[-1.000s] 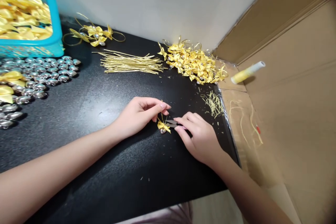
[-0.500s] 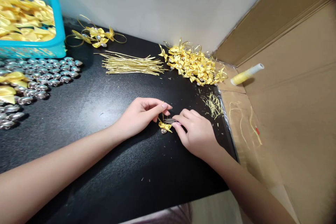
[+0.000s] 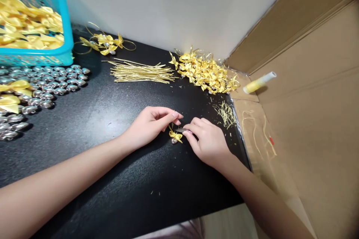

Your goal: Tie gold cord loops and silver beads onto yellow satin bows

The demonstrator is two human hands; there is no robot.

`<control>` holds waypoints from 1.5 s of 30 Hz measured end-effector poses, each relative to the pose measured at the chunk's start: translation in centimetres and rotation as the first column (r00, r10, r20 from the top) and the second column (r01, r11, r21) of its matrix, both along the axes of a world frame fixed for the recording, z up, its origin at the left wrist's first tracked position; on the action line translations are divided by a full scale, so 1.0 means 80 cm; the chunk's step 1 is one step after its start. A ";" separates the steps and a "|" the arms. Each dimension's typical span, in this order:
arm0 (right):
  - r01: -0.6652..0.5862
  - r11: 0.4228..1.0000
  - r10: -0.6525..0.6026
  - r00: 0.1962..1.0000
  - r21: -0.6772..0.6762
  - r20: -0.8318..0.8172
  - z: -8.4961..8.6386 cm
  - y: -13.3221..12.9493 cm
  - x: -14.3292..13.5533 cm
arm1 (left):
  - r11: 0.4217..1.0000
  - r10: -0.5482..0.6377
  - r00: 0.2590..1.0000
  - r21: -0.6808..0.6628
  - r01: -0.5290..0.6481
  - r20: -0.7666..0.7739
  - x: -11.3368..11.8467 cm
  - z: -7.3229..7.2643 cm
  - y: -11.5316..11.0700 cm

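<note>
My left hand point(image 3: 154, 121) pinches a gold cord point(image 3: 171, 125) between thumb and fingertips. From that cord hangs a small yellow ribbon bow point(image 3: 176, 136) with a shiny silver bead point(image 3: 174, 141) beneath it, just above the black table. My right hand point(image 3: 206, 138) is closed around small scissors point(image 3: 181, 130), mostly hidden in the fingers. Their pointed metal blades reach left to the cord, right above the bow. Whether the blades touch the cord, I cannot tell.
A turquoise basket point(image 3: 68, 41) of yellow bows stands at left, with silver beads point(image 3: 63, 84) before it. Gold cords point(image 3: 143, 71) lie mid-table, finished bow pieces point(image 3: 207, 73) behind right. Cord scraps point(image 3: 226, 114) lie near the right edge, beside cardboard point(image 3: 305, 82) and a tube point(image 3: 259, 83).
The whole view has shifted slightly. The scissor blades look closer together at the cord above the bow; both hands keep nearly the same pose.
</note>
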State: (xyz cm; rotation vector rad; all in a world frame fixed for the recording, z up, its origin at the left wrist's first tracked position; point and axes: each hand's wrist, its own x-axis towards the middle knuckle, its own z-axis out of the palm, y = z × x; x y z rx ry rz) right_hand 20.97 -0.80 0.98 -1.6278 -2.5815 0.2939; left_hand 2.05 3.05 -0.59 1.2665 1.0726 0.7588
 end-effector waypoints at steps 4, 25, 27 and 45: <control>0.021 1.000 -0.022 0.994 -0.015 -0.105 0.000 -0.001 0.005 | 1.000 0.007 1.000 -0.016 -0.007 0.005 0.001 -0.003 0.000; 0.356 0.918 -0.288 0.902 0.177 -0.321 -0.041 0.013 0.021 | 0.945 -0.102 0.496 0.072 0.320 -0.862 -0.035 0.030 0.001; 0.318 0.948 -0.310 0.889 -0.032 -0.337 -0.028 0.003 0.003 | 0.934 -0.326 0.671 -0.115 0.339 -0.666 -0.025 0.017 -0.006; 0.082 0.944 0.217 0.578 0.320 -0.786 -0.038 -0.001 -0.054 | 0.869 0.029 0.960 0.481 0.114 -0.280 -0.037 -0.013 -0.045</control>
